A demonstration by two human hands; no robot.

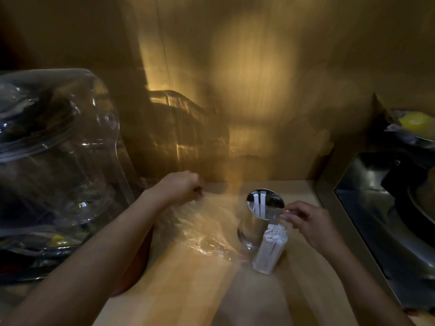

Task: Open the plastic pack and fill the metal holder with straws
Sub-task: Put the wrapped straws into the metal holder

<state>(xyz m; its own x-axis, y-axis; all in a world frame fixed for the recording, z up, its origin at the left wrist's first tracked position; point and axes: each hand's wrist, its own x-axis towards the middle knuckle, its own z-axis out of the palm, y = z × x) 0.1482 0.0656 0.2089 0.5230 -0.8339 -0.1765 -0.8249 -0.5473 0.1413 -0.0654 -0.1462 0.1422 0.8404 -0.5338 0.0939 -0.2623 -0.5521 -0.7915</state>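
Note:
A shiny metal holder [253, 228] stands upright on the wooden counter with a few white wrapped straws [260, 204] inside it. Right in front of it, a bundle of white wrapped straws [270, 249] stands in the end of a clear plastic pack [202, 225]. The pack stretches left across the counter. My left hand [180, 187] is closed on the pack's far left end. My right hand [310, 222] is beside the holder's rim, fingers pinched on a small clear bit of plastic above the bundle.
A large clear plastic container [51, 147] of dark items fills the left side. A wooden wall rises behind the counter [188, 290]. On the right, past a raised wooden edge, lies a metal sink [386, 208] with a bowl holding something yellow [414, 122].

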